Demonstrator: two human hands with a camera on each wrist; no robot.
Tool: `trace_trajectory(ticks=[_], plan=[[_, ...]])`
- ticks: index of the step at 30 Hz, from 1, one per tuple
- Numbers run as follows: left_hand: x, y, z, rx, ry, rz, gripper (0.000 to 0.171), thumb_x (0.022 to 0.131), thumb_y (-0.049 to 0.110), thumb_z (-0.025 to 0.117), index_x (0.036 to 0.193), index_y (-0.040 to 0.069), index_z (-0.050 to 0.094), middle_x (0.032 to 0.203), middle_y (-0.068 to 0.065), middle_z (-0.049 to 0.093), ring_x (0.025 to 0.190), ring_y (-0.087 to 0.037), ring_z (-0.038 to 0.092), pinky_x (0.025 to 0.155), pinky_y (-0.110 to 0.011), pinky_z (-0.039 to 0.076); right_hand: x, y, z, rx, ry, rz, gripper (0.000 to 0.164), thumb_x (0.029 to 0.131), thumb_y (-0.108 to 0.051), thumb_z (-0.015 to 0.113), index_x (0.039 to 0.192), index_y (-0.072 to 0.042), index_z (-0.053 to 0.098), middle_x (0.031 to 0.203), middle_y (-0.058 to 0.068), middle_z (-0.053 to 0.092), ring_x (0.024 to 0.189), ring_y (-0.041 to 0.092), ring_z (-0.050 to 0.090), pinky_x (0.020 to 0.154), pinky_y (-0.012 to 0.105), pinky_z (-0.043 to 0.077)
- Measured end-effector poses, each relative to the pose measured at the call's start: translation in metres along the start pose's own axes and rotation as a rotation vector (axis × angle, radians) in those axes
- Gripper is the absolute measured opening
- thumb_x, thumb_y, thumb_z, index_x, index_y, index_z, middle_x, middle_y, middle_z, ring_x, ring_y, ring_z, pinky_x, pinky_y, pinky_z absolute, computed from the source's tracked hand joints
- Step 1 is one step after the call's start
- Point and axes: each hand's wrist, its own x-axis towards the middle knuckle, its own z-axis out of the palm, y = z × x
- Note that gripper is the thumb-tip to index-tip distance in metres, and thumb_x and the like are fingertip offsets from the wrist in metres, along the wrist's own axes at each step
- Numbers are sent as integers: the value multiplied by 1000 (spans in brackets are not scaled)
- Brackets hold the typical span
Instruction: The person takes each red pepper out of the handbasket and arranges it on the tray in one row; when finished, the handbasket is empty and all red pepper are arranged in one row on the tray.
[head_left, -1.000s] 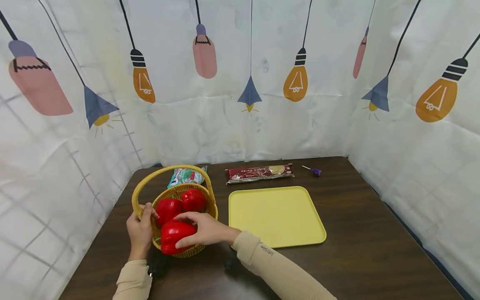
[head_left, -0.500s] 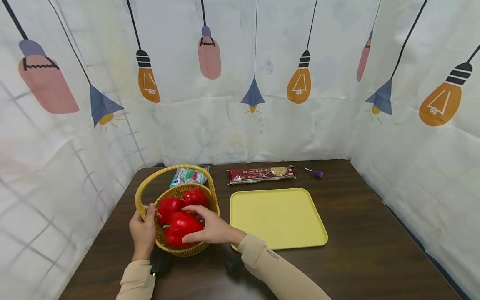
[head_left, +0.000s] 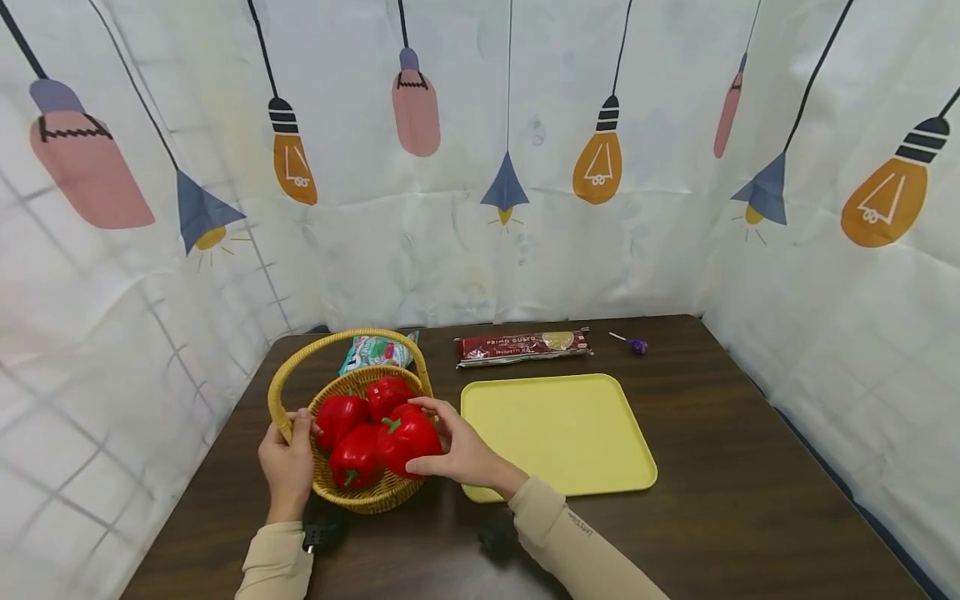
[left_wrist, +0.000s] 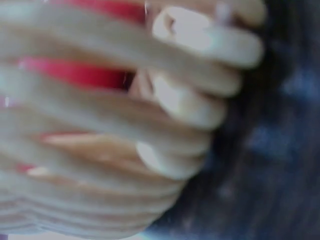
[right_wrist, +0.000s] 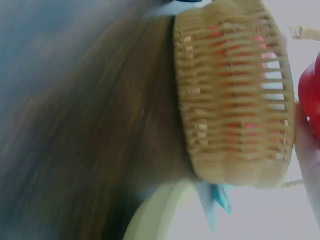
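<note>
A yellow wicker basket (head_left: 378, 501) with a tall handle stands at the left of the table. My left hand (head_left: 288, 463) grips the foot of its handle, fingers wrapped around the wicker in the left wrist view. My right hand (head_left: 467, 451) holds a red bell pepper (head_left: 411, 439) between thumb and fingers at the basket's right rim. In the right wrist view, that pepper (right_wrist: 312, 97) shows raised at the rim, apart from the wicker side. Other red bell peppers (head_left: 356, 457) lie inside, one in front and two behind.
A yellow tray (head_left: 555, 433) lies right of the basket. Behind stand a red spaghetti packet (head_left: 523, 347), a purple lollipop (head_left: 637, 345) and a teal-and-white packet (head_left: 378, 352), partly hidden by the basket. A patterned curtain (head_left: 480, 275) borders the dark table (head_left: 735, 467).
My right hand has lifted a pepper up and moved it rightward to the basket's rim, uncovering another pepper beneath. The left hand keeps its grip on the handle.
</note>
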Motion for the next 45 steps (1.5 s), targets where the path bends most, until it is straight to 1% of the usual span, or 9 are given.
trace_trajectory(ticks=[4,9,13,17,26,31,36,40,45], plan=[[3,-16,0,27,16,-9,24,98,14,59,91,-8,62,68,3,62,67,-14,58,63,-17,41,-7,1,-9,0,38,-30,72,83,-22,75,144,-23,38,135,3,51,115,18,56,88,33,53],[7,-28,0,62,36,0,26,98,20,60,93,-5,63,71,1,63,69,-20,56,63,-19,39,-11,3,-23,-11,60,-43,72,82,-21,75,145,-20,39,134,5,51,116,21,55,89,35,53],[7,-28,1,73,42,1,26,98,20,60,92,-5,62,71,0,63,70,-21,57,64,-19,40,-14,2,-38,-9,85,-39,74,81,-13,75,145,-17,37,136,9,47,118,26,53,90,37,53],[6,-29,1,77,47,-1,26,98,20,60,91,-5,62,69,8,62,69,-20,57,64,-19,40,-17,2,-54,9,137,-7,77,81,-7,75,146,-15,34,138,11,44,119,29,52,88,41,54],[5,-29,0,69,26,-17,26,98,21,60,96,-5,63,72,7,63,70,-16,57,64,-18,41,-25,11,-83,0,260,83,70,87,-15,74,144,-20,34,138,11,42,119,32,53,87,43,54],[4,-29,0,56,34,-11,25,98,21,60,94,-4,62,71,11,61,69,-14,57,64,-17,42,-28,15,-92,-45,293,153,70,89,-16,72,147,-19,33,142,11,42,121,32,48,90,42,52],[4,-31,1,52,43,-1,24,98,19,61,92,-5,62,70,6,62,68,-15,58,63,-17,42,-30,14,-100,-41,301,222,76,85,-10,74,148,-16,33,145,13,41,121,32,47,91,42,51],[5,-32,2,46,41,5,27,98,22,61,92,-5,62,71,0,63,68,-14,59,63,-17,43,-33,1,-102,-60,312,242,76,82,-6,75,146,-11,35,142,17,42,118,33,49,91,42,51],[5,-31,0,38,33,-3,29,98,23,61,94,-5,62,72,3,63,69,-14,59,64,-16,44,-35,-11,-99,-82,341,241,75,81,-4,76,145,-7,37,141,20,43,119,34,47,93,44,50]])
